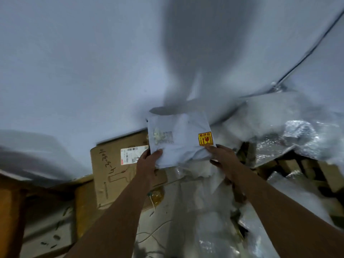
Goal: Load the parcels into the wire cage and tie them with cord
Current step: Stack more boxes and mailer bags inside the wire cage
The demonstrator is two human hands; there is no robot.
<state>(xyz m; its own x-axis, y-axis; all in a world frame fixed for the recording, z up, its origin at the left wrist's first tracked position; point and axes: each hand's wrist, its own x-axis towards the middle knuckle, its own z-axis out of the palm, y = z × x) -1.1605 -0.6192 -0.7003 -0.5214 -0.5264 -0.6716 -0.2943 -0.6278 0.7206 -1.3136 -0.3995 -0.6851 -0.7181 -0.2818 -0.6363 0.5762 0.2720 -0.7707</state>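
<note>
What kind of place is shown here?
Probably a parcel sorting or loading area: both hands hold a white mailer bag with a fragile sticker, above a labelled cardboard box and silver padded parcels.

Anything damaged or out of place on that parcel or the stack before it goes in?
The white poly mailer held by the left hand and right hand carries a yellow fragile sticker and looks creased, not torn. The cardboard box behind it leans askew, its face dented. The frame is blurry.

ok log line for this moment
both hands hold white mailer | left hand | right hand | above cardboard box
</note>
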